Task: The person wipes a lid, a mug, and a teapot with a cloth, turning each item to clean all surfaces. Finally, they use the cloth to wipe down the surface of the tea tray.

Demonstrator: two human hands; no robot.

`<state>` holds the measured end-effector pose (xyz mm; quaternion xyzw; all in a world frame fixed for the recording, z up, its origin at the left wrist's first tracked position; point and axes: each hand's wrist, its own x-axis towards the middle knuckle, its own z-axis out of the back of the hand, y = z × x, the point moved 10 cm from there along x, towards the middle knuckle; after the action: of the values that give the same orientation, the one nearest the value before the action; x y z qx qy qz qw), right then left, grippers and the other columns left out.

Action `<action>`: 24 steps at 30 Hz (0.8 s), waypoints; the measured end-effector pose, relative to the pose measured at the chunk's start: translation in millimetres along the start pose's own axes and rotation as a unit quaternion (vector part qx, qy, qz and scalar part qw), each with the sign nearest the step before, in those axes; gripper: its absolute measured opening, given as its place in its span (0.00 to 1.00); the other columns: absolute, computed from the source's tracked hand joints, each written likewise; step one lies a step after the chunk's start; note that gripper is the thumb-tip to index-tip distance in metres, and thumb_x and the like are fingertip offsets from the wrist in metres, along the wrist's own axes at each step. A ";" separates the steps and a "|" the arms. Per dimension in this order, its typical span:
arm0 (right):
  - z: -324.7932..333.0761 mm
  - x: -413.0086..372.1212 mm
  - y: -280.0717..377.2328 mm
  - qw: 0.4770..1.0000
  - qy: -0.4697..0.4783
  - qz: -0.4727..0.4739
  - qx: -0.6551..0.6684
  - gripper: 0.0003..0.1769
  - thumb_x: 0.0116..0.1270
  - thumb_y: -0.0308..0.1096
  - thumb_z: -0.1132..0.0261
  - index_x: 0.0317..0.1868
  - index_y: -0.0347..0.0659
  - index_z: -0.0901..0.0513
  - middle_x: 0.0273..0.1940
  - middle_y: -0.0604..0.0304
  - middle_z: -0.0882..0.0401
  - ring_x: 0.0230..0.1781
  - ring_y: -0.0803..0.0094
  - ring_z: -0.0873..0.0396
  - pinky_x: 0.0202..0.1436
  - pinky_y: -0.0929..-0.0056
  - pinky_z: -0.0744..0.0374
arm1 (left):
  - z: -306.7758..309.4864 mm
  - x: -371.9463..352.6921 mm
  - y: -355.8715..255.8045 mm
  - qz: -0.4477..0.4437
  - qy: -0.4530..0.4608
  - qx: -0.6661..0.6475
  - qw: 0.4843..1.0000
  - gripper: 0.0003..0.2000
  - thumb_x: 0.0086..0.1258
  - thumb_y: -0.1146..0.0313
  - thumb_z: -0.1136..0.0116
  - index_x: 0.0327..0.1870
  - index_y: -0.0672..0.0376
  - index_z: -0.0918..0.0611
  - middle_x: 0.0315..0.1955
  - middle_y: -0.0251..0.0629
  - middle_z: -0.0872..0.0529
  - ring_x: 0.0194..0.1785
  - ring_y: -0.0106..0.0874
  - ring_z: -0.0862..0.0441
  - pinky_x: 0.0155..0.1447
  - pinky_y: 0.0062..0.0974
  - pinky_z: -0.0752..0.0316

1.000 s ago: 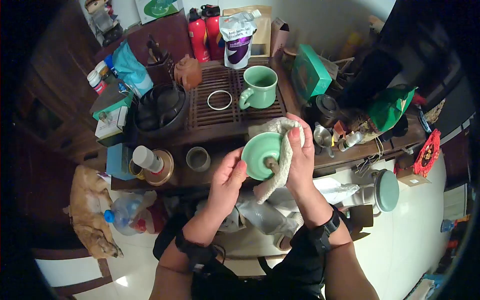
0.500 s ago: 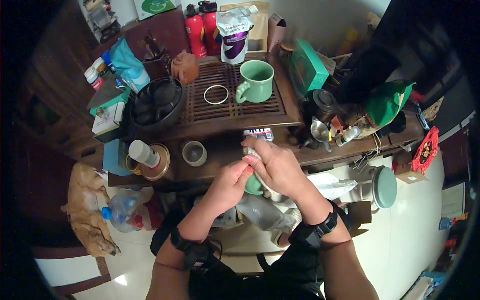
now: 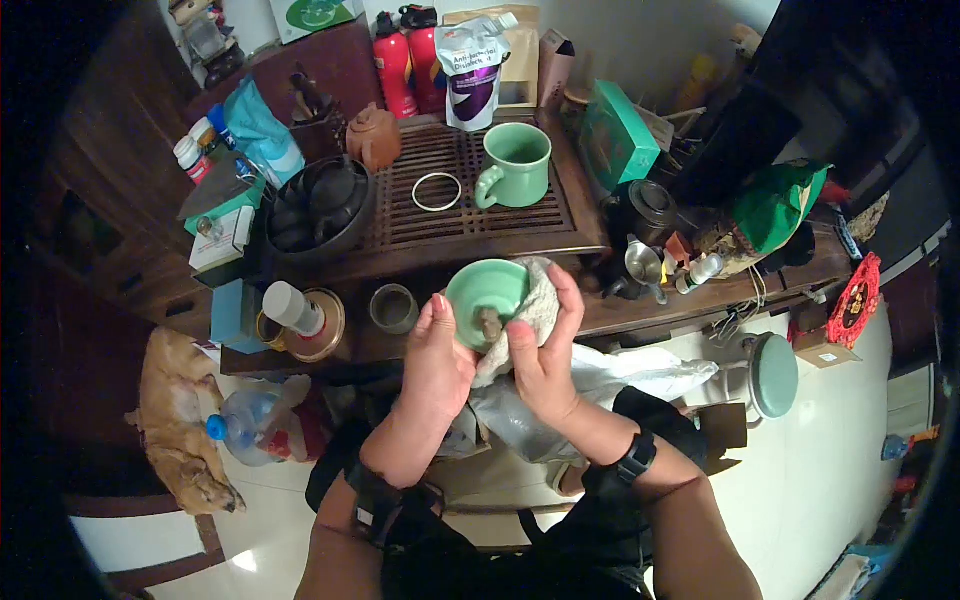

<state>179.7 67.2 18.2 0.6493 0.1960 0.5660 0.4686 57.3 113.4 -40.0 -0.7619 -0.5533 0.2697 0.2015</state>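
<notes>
A round pale green lid (image 3: 470,290) with a brownish lump at its centre is held between my two hands, tilted so its broad face shows. My left hand (image 3: 437,355) grips its lower left edge, thumb pointing up. Around its right edge my right hand (image 3: 548,350) presses a crumpled whitish cloth (image 3: 538,310). Beyond them, a matching green mug (image 3: 520,170) stands on a slatted wooden tea tray (image 3: 430,232), near a thin white ring (image 3: 437,209).
A small cup (image 3: 393,309) and a white-capped bottle (image 3: 292,308) stand at the left. Behind are a clay teapot (image 3: 373,138), a disinfectant pouch (image 3: 470,80) and a green box (image 3: 617,135). A metal pitcher (image 3: 642,262) is at right. A dog (image 3: 180,410) lies on the floor.
The hands have moved apart and turned the lid up, so its face now shows. The cloth, earlier bunched between both hands, is now spread over the lid's right edge.
</notes>
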 end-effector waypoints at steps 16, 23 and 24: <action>23.8 34.9 -48.8 0.909 -0.060 -0.307 0.276 0.20 0.76 0.51 0.52 0.50 0.43 0.26 0.40 0.64 0.23 0.39 0.79 0.25 0.44 0.79 0.25 | -42.4 -13.8 4.2 -0.085 0.169 0.169 0.967 0.17 0.79 0.63 0.58 0.62 0.62 0.30 0.56 0.33 0.24 0.58 0.22 0.29 0.63 0.22 0.36; 18.3 42.6 -32.0 0.978 0.029 -0.133 0.161 0.15 0.76 0.42 0.50 0.55 0.43 0.31 0.46 0.61 0.24 0.45 0.77 0.27 0.50 0.77 0.27 | -28.3 -8.6 -3.2 -0.067 0.146 0.360 0.919 0.17 0.79 0.63 0.59 0.59 0.65 0.27 0.50 0.34 0.20 0.54 0.23 0.26 0.61 0.23 0.33; 16.7 42.1 -30.1 0.981 0.053 -0.129 0.137 0.15 0.76 0.42 0.49 0.55 0.43 0.31 0.46 0.61 0.23 0.44 0.77 0.27 0.50 0.77 0.27 | -30.9 -8.8 -4.9 -0.071 0.160 0.391 0.904 0.17 0.79 0.62 0.59 0.59 0.65 0.27 0.50 0.35 0.20 0.54 0.23 0.26 0.61 0.23 0.33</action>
<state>215.2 108.3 17.8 0.6455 0.3782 0.5025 0.4334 71.1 106.2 -11.5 -0.6135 -0.4165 0.3236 0.5877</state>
